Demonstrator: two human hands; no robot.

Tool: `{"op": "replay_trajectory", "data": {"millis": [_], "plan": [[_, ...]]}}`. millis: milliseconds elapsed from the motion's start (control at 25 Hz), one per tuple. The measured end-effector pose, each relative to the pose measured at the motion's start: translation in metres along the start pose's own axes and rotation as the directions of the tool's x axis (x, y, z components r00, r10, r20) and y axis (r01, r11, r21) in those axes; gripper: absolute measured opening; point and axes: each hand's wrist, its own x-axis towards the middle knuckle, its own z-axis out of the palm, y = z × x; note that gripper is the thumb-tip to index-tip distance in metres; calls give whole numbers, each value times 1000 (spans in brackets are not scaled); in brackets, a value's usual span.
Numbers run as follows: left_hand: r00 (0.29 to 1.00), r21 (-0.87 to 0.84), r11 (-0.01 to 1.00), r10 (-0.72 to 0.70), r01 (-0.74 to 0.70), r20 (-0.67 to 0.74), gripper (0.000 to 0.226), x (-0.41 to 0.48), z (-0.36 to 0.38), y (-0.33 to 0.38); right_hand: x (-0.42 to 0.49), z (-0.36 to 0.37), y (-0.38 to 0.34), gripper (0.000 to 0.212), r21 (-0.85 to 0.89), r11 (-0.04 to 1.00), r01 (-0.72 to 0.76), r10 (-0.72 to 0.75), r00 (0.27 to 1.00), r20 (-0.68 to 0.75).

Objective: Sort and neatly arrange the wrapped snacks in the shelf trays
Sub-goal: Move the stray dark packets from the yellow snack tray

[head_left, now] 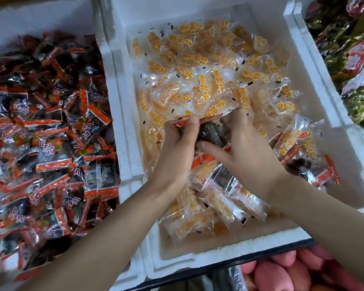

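The middle white foam tray (282,244) holds several clear packets of yellow-orange dried fruit (210,80). Both my hands are inside it. My left hand (177,148) curls round a bunch of dark packets with red-orange ends (208,131), and my right hand (246,148) grips the same bunch from the right. A few more dark red-edged packets (315,164) lie among the yellow ones at the tray's right side. The left foam tray (111,101) is heaped with the same dark red-edged packets (51,133).
A third tray at the upper right holds gold and red wrapped snacks (349,53). Pink items (292,269) lie below the middle tray's front rim. Foam walls separate the trays.
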Motion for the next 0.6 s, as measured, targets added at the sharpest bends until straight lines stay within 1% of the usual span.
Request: {"op": "replay_trajectory", "data": {"millis": [80,120,200,240,320,360,440,480,520,560,600], "plan": [[1000,45,999,8,-9,17,26,-2,1,-4,-9,-1,4,50,94,994,57,-63,996,68],[1000,56,998,24,-24,2,26,-4,0,-7,-14,-3,7,52,138,985,99,-116,986,117],[997,110,992,65,-61,-34,32,-5,-4,-11,-23,-6,17,56,157,969,192,-217,962,164],[995,156,984,89,-82,-36,37,-6,-7,-10,-27,-7,24,50,135,968,211,-230,962,147],[993,212,971,119,-111,-23,42,-8,-13,-10,-33,-9,39,28,71,982,176,-184,974,134],[992,226,967,126,-117,-25,43,-8,-16,-9,-36,-9,46,20,32,986,161,-164,971,173],[990,235,964,135,-122,-41,44,-8,-20,-9,-41,-3,58,17,-74,974,213,-185,943,276],[990,244,962,137,-122,-45,44,-7,-21,-9,-41,2,61,23,-118,962,248,-200,928,315],[989,257,958,141,-124,-46,44,-7,-22,-10,-40,5,62,38,-161,949,273,-203,914,352],[989,268,956,140,-123,-47,44,-7,-23,-11,-38,8,63,57,-197,942,272,-175,899,402],[989,274,954,137,-119,-48,45,-6,-24,-13,-36,10,63,72,-227,944,241,-119,886,447]]}}
